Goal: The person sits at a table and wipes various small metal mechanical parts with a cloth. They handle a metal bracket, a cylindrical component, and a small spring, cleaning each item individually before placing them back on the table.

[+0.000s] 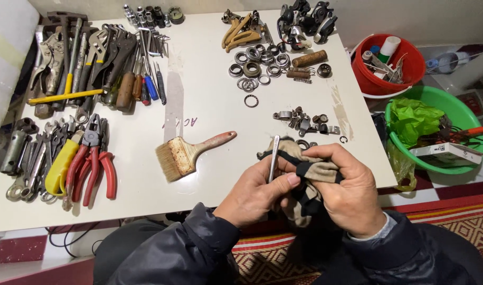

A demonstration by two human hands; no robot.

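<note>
A slim metal rod point(273, 157) is pinched upright between the thumb and fingers of the left hand point(257, 192), just above the near edge of the white table point(209, 100). Its lower end is hidden behind the thumb, so its full length cannot be judged. A beige rag with black trim point(304, 171) is clenched in the right hand point(352, 195) and pressed against the rod; most of the cloth is covered by the fingers, and its lower folds are lost in shadow between the 2 hands. A paintbrush point(186, 154) with a worn reddish handle lies just left of the hands. Red-handled pliers point(93, 158) are laid near the table's left edge. Small metal fittings point(304, 120) beyond the rag are too small to be identified. A green basin point(436, 132) is cut partly by the table's corner.
</note>
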